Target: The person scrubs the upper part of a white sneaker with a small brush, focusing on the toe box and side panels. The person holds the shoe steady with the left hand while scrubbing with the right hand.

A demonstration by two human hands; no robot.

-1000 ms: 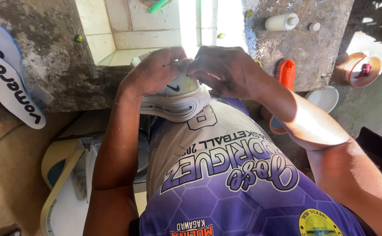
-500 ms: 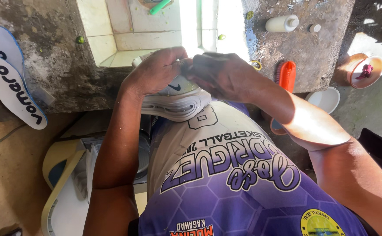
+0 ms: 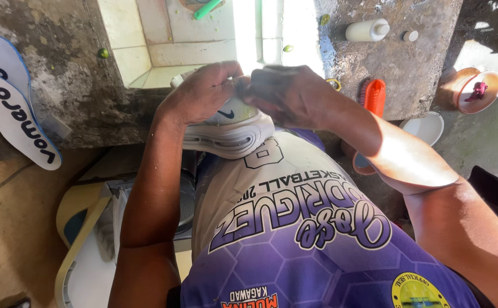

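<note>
A white, thick-soled sports shoe [image 3: 229, 128] is gripped by the curled left hand [image 3: 203, 94], while the closed right hand [image 3: 289, 94] apparently pinches something hidden at its top.

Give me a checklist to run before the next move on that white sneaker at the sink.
1. Left hand grips the white sneaker: ok.
2. Right hand is on the sneaker's upper: ok, but what its fingers do is hidden.
3. Sneaker's sole rests against the person's shirt, over the tiled sink's edge: ok.
4. Orange brush within reach on the ledge: ok.
5. White bottle capped: cannot tell.
6. Insoles out of the shoe, set aside at left: ok.
</note>
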